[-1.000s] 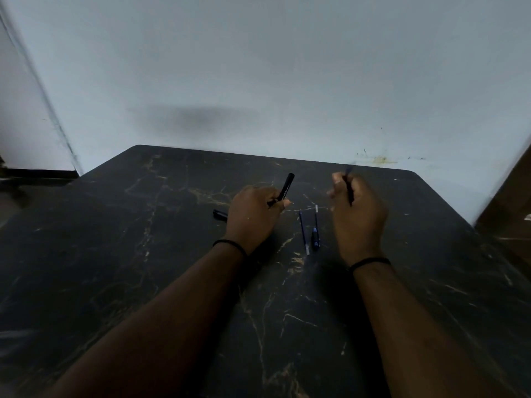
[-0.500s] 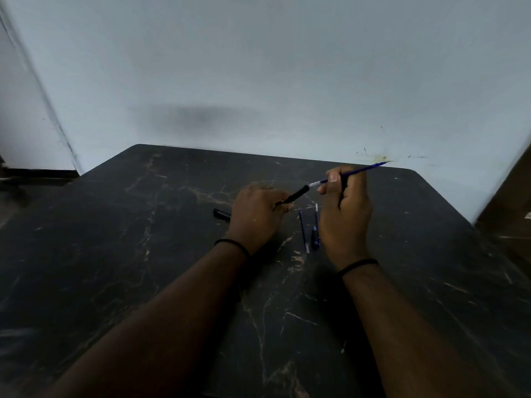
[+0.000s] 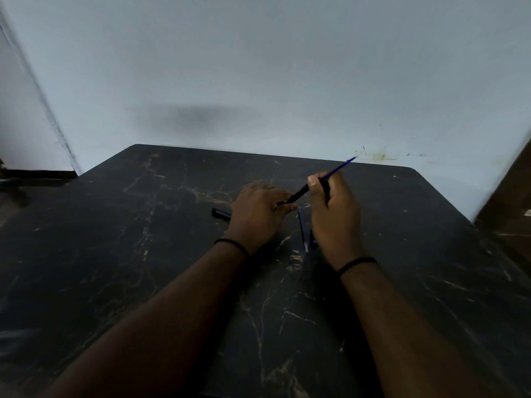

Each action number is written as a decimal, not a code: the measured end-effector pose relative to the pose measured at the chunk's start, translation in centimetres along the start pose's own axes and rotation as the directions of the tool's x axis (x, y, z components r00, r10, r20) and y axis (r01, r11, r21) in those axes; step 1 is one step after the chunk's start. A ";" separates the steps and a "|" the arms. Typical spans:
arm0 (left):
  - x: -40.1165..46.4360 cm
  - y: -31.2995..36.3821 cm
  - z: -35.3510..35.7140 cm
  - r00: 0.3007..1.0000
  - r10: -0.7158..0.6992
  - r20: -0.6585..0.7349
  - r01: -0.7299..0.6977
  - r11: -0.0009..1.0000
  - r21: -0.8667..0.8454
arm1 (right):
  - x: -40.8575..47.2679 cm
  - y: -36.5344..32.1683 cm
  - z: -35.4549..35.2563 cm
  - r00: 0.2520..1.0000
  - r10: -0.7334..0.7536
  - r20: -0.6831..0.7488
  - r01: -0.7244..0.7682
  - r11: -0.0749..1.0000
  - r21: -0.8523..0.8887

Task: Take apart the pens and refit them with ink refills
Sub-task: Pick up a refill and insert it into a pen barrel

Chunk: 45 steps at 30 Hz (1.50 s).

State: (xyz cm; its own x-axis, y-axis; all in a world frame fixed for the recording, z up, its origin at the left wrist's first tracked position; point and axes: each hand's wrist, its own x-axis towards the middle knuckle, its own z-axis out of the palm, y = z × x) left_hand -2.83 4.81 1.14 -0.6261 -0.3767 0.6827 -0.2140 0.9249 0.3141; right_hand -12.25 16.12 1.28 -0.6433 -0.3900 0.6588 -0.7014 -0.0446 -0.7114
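My left hand [image 3: 260, 214] grips a black pen barrel [image 3: 296, 194] that points up and to the right. My right hand [image 3: 334, 214] pinches a thin blue ink refill [image 3: 339, 168] whose free end sticks out to the upper right. The refill's near end meets the barrel's open end at my right thumb. A second blue refill [image 3: 302, 231] lies on the table between my hands. Beside it, a dark pen part [image 3: 313, 242] is partly hidden by my right hand. Left of my left hand lies a black pen piece [image 3: 220, 212].
All of this sits on a black marble-patterned table [image 3: 143, 268] pushed against a pale wall [image 3: 258, 67]. The table's far edge runs close behind my hands. A dark wooden surface [image 3: 511, 202] shows past the right corner.
My right hand turned the blue refill from upright to slanted and brought it to the barrel. My left hand tilted the barrel toward it. The refill now reaches the barrel's mouth.
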 end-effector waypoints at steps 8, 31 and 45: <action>-0.2 0.5 -0.5 0.997 -0.019 0.068 0.035 0.972 -0.234 | -0.1 0.5 0.7 0.998 -0.018 0.060 0.019 1.000 -0.024; 0.2 -5.3 -4.5 0.691 -0.714 -0.107 0.698 0.623 0.354 | -0.5 0.8 0.8 0.998 0.066 0.026 -0.068 0.994 0.088; 0.1 -2.4 -2.9 0.914 -0.389 -0.118 0.379 0.920 -0.098 | -0.3 0.3 0.5 0.986 0.168 -0.007 -0.163 0.968 0.190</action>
State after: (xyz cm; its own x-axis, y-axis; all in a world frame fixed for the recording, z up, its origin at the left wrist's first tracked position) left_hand -0.18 2.45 2.39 -0.4001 -0.7099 0.5796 -0.3607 0.7034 0.6125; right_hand -12.12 15.70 0.78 -0.7539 -0.3855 0.5320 -0.5156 -0.1546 -0.8428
